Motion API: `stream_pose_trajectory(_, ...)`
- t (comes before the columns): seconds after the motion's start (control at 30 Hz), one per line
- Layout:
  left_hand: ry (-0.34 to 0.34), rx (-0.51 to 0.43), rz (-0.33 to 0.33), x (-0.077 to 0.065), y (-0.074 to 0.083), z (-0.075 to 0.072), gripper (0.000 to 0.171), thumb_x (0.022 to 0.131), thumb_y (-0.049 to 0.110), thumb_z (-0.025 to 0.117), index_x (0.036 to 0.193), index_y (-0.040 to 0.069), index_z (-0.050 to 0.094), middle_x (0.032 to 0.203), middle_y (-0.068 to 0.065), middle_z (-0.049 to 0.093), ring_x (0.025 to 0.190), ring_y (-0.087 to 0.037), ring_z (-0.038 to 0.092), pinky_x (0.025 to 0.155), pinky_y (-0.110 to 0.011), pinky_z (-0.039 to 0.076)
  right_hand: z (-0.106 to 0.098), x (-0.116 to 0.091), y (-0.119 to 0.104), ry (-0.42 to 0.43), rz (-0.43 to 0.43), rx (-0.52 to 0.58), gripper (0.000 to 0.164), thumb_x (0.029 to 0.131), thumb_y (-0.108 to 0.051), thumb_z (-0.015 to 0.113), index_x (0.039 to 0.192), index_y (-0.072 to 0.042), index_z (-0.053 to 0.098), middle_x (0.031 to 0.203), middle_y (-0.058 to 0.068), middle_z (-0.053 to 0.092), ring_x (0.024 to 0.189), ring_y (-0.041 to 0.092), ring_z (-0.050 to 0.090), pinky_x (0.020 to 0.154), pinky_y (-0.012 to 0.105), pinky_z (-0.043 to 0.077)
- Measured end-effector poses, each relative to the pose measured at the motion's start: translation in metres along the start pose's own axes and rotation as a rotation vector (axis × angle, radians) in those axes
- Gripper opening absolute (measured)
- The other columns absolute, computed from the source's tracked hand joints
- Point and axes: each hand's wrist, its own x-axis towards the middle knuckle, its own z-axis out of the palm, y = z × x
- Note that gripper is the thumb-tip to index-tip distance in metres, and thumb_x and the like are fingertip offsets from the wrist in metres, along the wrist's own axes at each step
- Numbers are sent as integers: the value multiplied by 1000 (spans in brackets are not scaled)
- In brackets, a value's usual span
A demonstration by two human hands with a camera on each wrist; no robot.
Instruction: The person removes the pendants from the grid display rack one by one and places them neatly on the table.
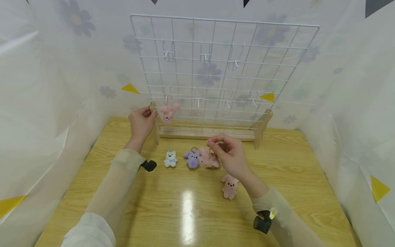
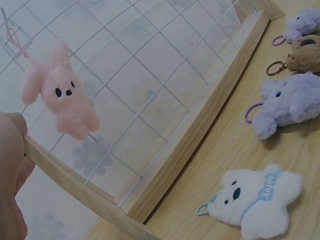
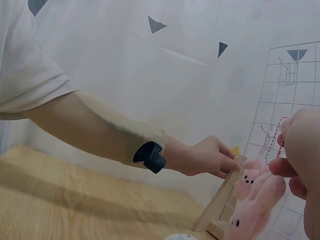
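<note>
With its fingers, my left hand (image 1: pixel 142 125) grips the top of the rack's wooden side piece (image 1: pixel 156 123) at the left. My right hand (image 1: pixel 229 154) pinches the pink bead chain (image 3: pixel 272 140) of a pink plush keychain (image 1: pixel 208 159), which dangles below the fingertips in front of the rack. Another pink plush keychain (image 2: pixel 65 92) hangs from a lower-left hook of the white wire grid (image 1: pixel 210 75). On the table lie a white bear keychain (image 1: pixel 170 159) and a purple plush keychain (image 1: pixel 192 159). A pink one (image 1: pixel 229 187) lies nearer, below my right hand.
The left wrist view also shows a brown plush keychain (image 2: pixel 305 54) and a second purple one (image 2: pixel 302 25), hidden in the head view. Several white hooks (image 1: pixel 205 57) stick out from the grid. A wooden foot (image 1: pixel 262 127) supports its right end on the table (image 1: pixel 154 212).
</note>
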Motion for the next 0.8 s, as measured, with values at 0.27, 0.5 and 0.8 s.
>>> stream_pose_trajectory(0.27,-13,-5,-19,0,0,0,29,102,14,72,122,-8,75,111,-25,76,103,-31,76,82,-27,63,-8,-15,3,-52,-8,22,13,98,20,59,105,13,68,91,20,71,56,19,59,47,24,51)
stream_pose_trajectory(0.5,-8,-5,-18,0,2,-1,29,102,14,72,121,-8,75,110,-24,76,101,-30,77,81,-28,63,-15,-29,2,-133,-1,41,14,100,19,57,104,12,68,89,32,67,55,21,56,47,25,51)
stream_pose_trajectory(0.8,-2,-4,-12,1,0,0,28,101,12,72,120,-8,76,108,-24,76,100,-30,77,78,-24,63,-21,-50,-3,-213,76,-41,17,100,15,61,106,3,72,92,24,70,58,24,62,45,31,53)
